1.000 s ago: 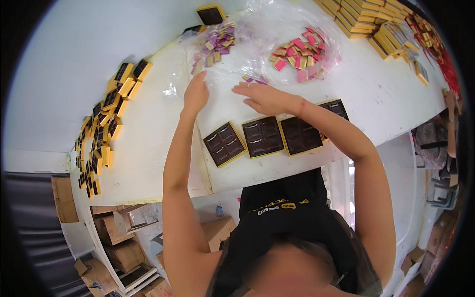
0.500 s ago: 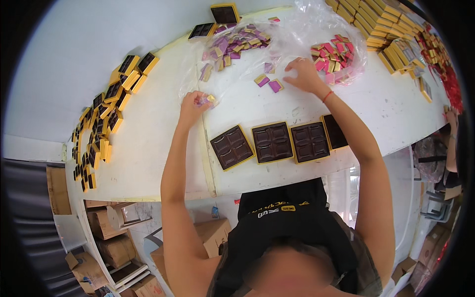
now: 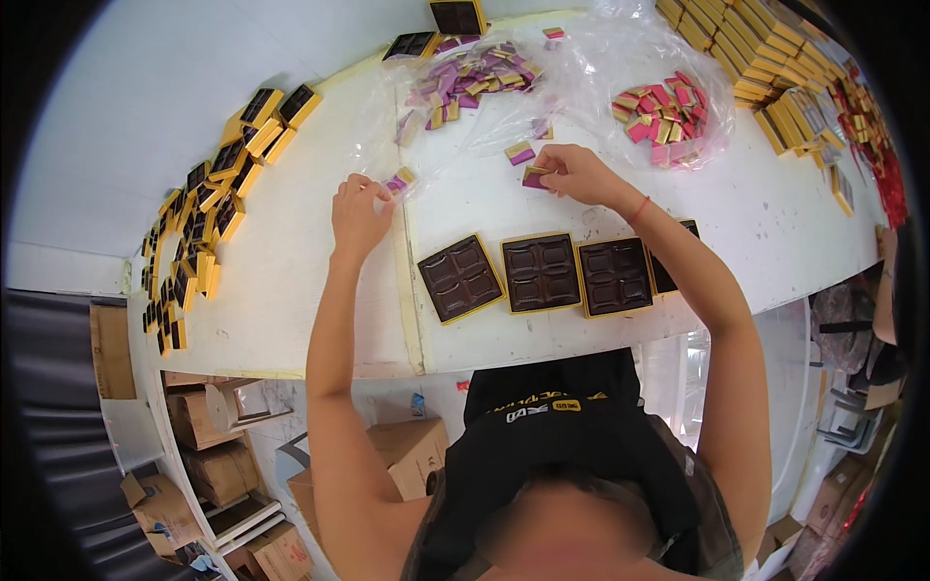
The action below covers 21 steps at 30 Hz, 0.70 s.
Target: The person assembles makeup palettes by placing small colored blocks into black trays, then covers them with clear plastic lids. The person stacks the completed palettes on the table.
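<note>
We saw a white table (image 3: 291, 281) filling most of the view, its far edges bending away toward the rim. Clear plastic bags (image 3: 620, 58) lay crumpled across the far side, hard to trace against the white. One held a heap of purple-and-gold wrapped sweets (image 3: 470, 82), another a heap of pink-and-gold sweets (image 3: 664, 111). Stacks of gold boxes (image 3: 765, 58) at the far right ran out of frame, and a curved row of gold-edged small boxes (image 3: 208, 208) lined the left. Nearer us sat a row of brown sectioned trays (image 3: 541, 273); the forearm hid most of the rightmost one. Our left hand (image 3: 358, 213) was loosely curled, fingertips pinching a purple-and-gold sweet (image 3: 399, 180). Our right hand (image 3: 579, 174) pinched another purple sweet (image 3: 535, 177) at the fingertips, partly covered. A loose sweet (image 3: 519, 153) lay just beyond it.
</note>
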Tool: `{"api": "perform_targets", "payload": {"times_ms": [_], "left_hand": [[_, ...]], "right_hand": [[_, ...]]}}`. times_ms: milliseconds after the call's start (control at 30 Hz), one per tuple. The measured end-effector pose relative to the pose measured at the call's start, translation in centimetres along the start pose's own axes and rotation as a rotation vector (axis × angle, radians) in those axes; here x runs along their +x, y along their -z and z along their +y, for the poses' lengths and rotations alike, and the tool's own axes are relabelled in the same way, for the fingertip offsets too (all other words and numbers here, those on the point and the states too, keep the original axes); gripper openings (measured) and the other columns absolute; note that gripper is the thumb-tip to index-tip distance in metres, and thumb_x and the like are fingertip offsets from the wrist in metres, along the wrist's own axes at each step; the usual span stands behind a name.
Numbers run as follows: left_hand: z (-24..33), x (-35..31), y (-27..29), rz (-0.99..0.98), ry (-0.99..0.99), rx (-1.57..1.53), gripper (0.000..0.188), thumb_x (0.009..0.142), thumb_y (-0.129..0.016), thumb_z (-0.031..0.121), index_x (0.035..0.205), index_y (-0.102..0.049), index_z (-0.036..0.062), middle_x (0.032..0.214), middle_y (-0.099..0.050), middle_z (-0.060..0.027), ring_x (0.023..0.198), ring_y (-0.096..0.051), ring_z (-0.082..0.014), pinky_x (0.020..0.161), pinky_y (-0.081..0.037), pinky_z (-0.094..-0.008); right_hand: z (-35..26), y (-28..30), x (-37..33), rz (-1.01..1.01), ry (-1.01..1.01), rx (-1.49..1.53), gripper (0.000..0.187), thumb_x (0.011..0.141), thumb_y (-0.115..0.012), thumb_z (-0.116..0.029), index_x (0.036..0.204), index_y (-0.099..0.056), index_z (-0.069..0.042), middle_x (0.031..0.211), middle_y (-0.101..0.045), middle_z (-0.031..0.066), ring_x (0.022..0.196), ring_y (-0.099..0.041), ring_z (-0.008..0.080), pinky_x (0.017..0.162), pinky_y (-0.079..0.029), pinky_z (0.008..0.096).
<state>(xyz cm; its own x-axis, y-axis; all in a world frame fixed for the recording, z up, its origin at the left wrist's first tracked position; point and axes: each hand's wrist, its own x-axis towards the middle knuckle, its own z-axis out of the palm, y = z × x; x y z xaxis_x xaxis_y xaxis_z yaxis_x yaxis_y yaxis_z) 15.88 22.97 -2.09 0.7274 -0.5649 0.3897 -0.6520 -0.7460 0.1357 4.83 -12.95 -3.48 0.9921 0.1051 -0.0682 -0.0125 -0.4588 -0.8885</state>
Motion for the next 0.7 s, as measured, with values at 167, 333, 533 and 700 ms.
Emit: {"api": "perform_targets", "payload": {"times_ms": [167, 333, 533, 700], "left_hand": [[3.8, 3.1, -0.3, -0.002, 0.029, -0.330, 0.009, 0.081, -0.072, 0.013, 0.089, -0.070, 0.0087, 0.096, -0.065, -0.0095, 0.089, -0.062, -0.0282, 0.078, -0.050, -0.0402], [0.9, 5.4, -3.1, -0.325, 0.004, 0.124, 0.008, 0.083, -0.067, 0.011, 0.090, -0.069, 0.0101, 0.096, -0.066, -0.0090, 0.092, -0.064, -0.0311, 0.074, -0.052, -0.0432], [-0.8, 5.0, -1.6, -0.381, 0.085, -0.073, 0.015, 0.081, -0.068, 0.009, 0.095, -0.067, 0.0107, 0.095, -0.066, -0.0079, 0.089, -0.065, -0.0282, 0.075, -0.053, -0.0404], [2.5, 2.6, 1.3, -0.041, 0.341, -0.812, 0.015, 0.086, -0.070, 0.009, 0.100, -0.066, 0.0051, 0.087, -0.068, -0.0036, 0.077, -0.063, -0.0126, 0.070, -0.051, -0.0276]], "right_hand": [[-2.9, -0.8, -3.3, -0.101, -0.018, 0.410, 0.026, 0.093, -0.059, -0.009, 0.118, -0.058, -0.006, 0.088, -0.064, 0.0021, 0.079, -0.062, 0.0082, 0.069, -0.053, 0.0233], [-6.3, -1.6, -5.6, -0.201, -0.100, 0.672, 0.037, 0.093, -0.057, -0.004, 0.130, -0.054, -0.005, 0.093, -0.063, 0.0043, 0.084, -0.064, 0.0103, 0.076, -0.054, 0.0230], [-7.5, -2.9, -8.8, -0.092, 0.115, 0.609, 0.026, 0.089, -0.060, 0.003, 0.113, -0.067, -0.005, 0.097, -0.065, 0.0027, 0.087, -0.065, 0.0126, 0.081, -0.052, 0.0246], [-9.0, -7.1, -12.0, 0.311, 0.489, 0.078, 0.034, 0.082, -0.061, 0.010, 0.109, -0.072, -0.008, 0.112, -0.063, 0.0110, 0.094, -0.064, 0.0203, 0.079, -0.052, 0.0285]]}}
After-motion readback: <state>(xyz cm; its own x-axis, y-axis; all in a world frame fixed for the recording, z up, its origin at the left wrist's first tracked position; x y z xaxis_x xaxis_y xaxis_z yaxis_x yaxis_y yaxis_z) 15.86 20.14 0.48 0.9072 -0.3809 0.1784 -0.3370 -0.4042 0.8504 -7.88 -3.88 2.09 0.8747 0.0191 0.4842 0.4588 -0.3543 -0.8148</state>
